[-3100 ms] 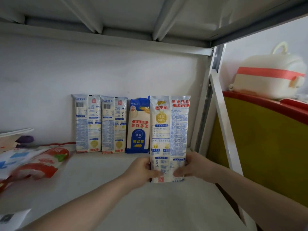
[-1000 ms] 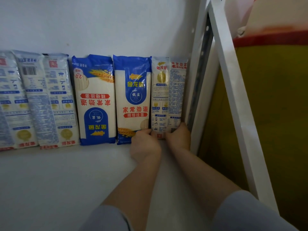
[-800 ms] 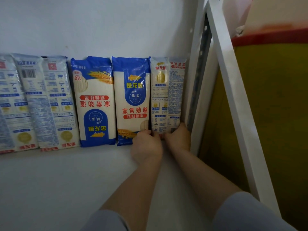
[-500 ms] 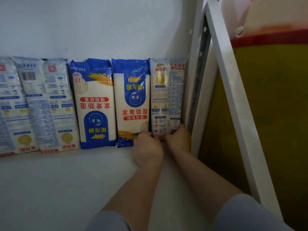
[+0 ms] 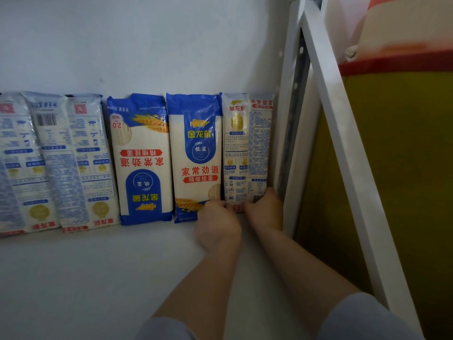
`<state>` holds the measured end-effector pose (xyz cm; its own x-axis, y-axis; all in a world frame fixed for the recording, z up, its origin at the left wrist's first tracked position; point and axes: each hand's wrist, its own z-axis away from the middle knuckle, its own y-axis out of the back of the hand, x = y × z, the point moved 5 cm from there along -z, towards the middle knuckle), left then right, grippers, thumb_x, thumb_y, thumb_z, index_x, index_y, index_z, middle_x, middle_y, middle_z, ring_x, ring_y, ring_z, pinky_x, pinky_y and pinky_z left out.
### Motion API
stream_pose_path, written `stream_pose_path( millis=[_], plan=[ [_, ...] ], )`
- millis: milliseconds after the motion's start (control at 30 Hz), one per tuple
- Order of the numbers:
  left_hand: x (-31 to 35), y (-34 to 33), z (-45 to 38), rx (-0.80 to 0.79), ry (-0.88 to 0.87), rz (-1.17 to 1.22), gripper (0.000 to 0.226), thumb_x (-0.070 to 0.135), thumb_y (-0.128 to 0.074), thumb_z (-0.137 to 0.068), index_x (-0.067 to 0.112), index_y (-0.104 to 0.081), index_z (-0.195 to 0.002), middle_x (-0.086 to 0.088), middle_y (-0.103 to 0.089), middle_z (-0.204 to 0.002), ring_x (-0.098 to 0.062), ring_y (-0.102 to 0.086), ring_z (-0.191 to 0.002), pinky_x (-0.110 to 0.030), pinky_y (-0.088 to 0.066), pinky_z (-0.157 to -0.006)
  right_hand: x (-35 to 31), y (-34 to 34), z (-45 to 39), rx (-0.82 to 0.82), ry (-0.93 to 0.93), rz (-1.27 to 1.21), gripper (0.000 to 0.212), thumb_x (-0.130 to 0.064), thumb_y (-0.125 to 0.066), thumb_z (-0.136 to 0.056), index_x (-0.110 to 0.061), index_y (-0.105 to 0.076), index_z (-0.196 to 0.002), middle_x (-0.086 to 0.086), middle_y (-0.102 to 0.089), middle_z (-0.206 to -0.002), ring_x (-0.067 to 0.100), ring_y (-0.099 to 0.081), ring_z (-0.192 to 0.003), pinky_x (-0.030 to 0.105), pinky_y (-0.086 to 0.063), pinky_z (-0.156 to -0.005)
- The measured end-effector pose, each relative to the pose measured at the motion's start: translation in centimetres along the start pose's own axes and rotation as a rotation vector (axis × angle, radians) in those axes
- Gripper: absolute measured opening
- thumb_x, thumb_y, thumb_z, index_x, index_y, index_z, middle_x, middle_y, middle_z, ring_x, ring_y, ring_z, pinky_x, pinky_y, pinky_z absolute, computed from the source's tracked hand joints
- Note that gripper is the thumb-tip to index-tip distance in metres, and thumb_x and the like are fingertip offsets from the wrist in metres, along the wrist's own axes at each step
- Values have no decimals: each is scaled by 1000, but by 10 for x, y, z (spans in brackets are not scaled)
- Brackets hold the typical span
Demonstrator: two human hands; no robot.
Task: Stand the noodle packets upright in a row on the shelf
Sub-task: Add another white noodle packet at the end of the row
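Several noodle packets stand upright in a row against the white back wall on the white shelf (image 5: 98,278). The rightmost packet (image 5: 247,148), white with its printed back facing me, stands beside the shelf's right post. My left hand (image 5: 217,228) grips its lower left corner and my right hand (image 5: 266,211) grips its lower right corner. To its left stand a blue-and-cream packet (image 5: 198,155), then an upside-down blue-and-cream packet (image 5: 142,158), then two white packets (image 5: 81,163) (image 5: 17,165) with their backs facing me.
The white metal shelf post (image 5: 285,123) and a diagonal white brace (image 5: 348,153) close off the right side. Beyond them stands a yellow panel with a red top edge (image 5: 397,168). The wall rises directly behind the packets.
Since three seconds ago the white packet went from held in mid-air to standing at the row's right end, beside another blue packet. Over the last second only my view shifted slightly.
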<state>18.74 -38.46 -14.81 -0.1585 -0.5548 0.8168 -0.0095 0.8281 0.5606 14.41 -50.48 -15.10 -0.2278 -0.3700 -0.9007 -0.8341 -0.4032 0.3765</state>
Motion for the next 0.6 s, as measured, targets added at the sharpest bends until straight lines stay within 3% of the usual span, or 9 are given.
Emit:
stream_pose_path(
  millis=[367, 600],
  plan=[
    [-1, -1, -2, -2, -32, -22, 23, 28, -52, -92, 25, -71, -104, -4, -70, -102, -23, -64, -91, -31, -52, -70, 3, -2, -2, 11, 12, 6, 37, -10, -65, -83, -11, -51, -117, 8, -60, -125, 24, -58, -116, 34, -49, -91],
    [0, 7, -3, -106, -114, -22, 25, 22, -55, -91, 19, -69, -111, -7, -70, -107, -25, -65, -96, -29, -50, -73, -1, 0, 1, -78, 6, -5, 47, -11, -69, -81, -10, -48, -123, 7, -58, -130, 24, -56, -119, 33, -47, -92]
  ],
)
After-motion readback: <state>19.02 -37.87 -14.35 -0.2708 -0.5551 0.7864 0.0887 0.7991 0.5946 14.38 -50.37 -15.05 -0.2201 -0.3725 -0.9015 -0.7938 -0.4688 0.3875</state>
